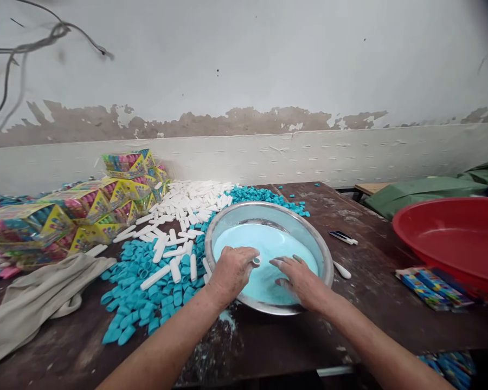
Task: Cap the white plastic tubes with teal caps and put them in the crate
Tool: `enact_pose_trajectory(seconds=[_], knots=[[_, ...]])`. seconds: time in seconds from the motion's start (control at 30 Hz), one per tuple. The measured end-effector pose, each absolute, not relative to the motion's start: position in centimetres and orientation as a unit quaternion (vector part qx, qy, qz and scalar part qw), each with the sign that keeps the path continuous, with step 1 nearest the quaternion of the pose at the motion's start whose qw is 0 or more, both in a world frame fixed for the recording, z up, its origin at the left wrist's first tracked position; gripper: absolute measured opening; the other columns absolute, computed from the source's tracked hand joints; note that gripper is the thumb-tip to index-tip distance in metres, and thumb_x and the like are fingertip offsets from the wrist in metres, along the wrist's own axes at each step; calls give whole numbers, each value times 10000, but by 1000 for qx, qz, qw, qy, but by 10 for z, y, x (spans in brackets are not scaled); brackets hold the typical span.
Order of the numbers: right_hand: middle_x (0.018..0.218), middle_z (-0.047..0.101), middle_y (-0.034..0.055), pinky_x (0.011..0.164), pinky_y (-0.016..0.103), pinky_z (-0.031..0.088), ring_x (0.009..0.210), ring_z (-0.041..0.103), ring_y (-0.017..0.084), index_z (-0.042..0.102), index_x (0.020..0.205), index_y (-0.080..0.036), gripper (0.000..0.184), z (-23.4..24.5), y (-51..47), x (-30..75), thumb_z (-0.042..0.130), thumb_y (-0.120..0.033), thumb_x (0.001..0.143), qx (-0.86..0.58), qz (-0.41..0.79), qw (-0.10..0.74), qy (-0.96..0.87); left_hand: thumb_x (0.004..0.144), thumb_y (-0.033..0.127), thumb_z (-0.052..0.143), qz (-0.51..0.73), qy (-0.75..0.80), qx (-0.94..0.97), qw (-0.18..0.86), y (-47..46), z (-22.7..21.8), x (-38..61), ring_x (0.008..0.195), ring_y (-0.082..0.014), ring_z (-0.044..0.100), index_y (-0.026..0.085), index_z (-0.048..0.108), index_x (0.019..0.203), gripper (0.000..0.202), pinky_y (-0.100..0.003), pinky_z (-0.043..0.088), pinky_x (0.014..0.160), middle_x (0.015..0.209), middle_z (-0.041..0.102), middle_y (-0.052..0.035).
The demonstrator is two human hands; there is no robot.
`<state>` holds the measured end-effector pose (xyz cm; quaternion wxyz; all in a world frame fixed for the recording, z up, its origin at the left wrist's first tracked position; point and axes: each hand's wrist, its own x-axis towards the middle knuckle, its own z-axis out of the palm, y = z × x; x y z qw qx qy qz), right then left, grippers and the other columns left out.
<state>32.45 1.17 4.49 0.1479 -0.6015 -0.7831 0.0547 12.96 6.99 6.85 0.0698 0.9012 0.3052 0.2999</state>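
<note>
A metal basin (329, 254) holds pale blue powder (268, 238). Over its left part my left hand (236, 271) is closed around a white plastic tube (256, 261), whose round open end faces up; most of the tube is hidden by the fingers. My right hand (299, 279) is at the right side of the powder, fingers apart and fingertips dusted, seemingly touching the surface. A small greenish spot shows at one of its fingers; I cannot make out what it is. Left of the basin lie many teal caps (136, 303) and white tubes (156, 276).
Packed display boxes (101, 200) are stacked at the left behind a grey cloth (44, 303). To the right are a red tub (451, 227), colourful packets (433, 287), a white spoon-like piece (342, 270) and a small dark-and-white object (343, 238). A wall (244, 157) stands behind the table.
</note>
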Motion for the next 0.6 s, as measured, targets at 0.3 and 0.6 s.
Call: enact_pose_trajectory(seconds=[0.3,0.6], knots=[[979,641,103,788,399,453,889,597,268,606,987,-206,284,76,-16,339,510,-392,796,-627,-12,341,-701,794,308,577,429,394,762,283,36,87,39,810,-161,601,172,607,879,163,-254,449,723,850,651,-9],[832,636,58,695,237,471,763,610,158,619,884,-201,227,12,-29,193,392,-211,896,-398,280,257,-835,842,418,474,492,482,502,523,-16,13,-53,591,-116,550,169,459,856,249,-228,459,553,693,557,17]])
